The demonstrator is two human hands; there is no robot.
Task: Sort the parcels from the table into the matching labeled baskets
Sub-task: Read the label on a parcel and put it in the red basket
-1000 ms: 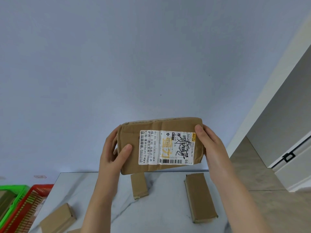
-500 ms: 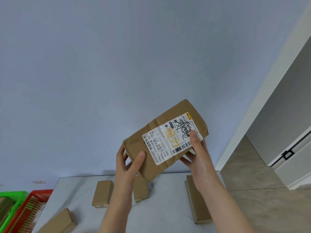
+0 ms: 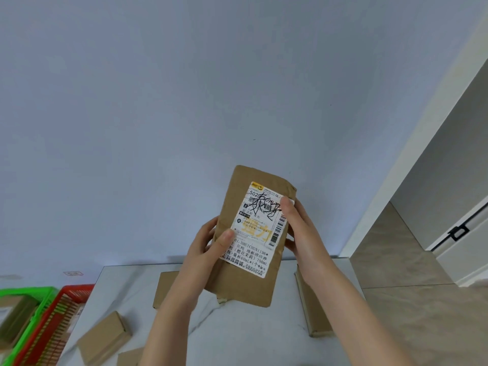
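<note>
Left hand (image 3: pixel 208 249) and right hand (image 3: pixel 303 233) are gripping 1 parcel (image 3: pixel 257 225). Green basket (image 3: pixel 39 299) is holding 1; at least 4 are waiting on the tabletop (image 3: pixel 237 334).

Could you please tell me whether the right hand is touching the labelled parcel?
Touching. The head view shows the right hand gripping the parcel, with its thumb pressed on the white label near the right edge.
</note>
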